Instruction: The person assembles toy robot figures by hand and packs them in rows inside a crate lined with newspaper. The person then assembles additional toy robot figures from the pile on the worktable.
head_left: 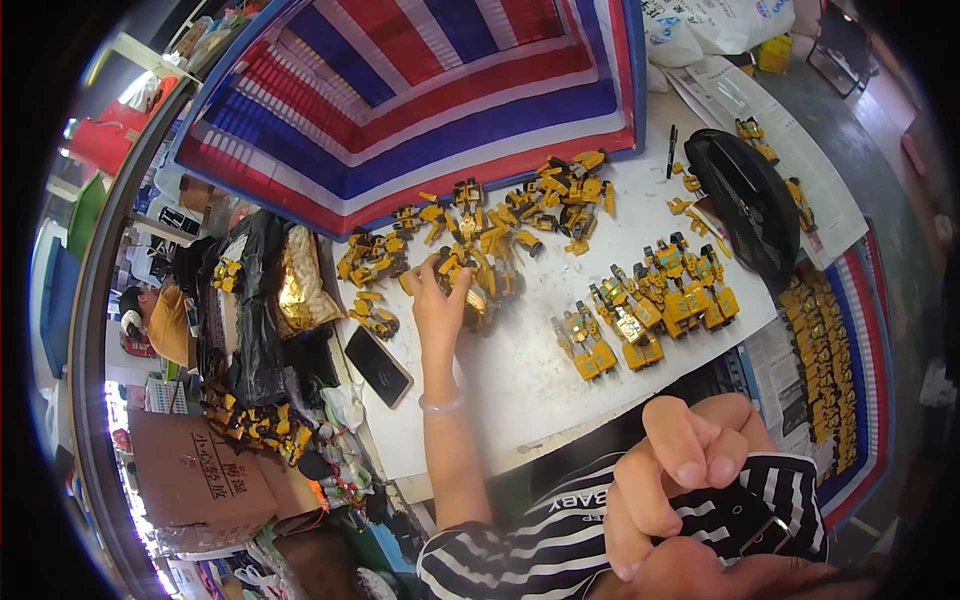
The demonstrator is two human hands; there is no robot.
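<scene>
My left hand point(440, 305) reaches across the white table, its thumb and fingers closed around a yellow-and-black toy robot point(482, 272) that is partly blurred. Around and beyond it lies a loose heap of similar toy robots point(575, 190). Close to the camera, in front of my striped shirt, my right hand point(670, 465) is raised with its fingers curled in. Whatever it may hold is hidden by the fingers. To the right on the table, several yellow toy robots point(670, 290) with blue-green details stand grouped in rows.
A crate point(400, 150) lined with red, white and blue striped sheeting rises behind the heap. A dark phone point(378, 367) lies at the table's left edge. At right are a black mesh pouch point(745, 205), a pen point(671, 150) and another lined crate point(865, 370) full of toys. Left stands a cardboard box point(195, 480).
</scene>
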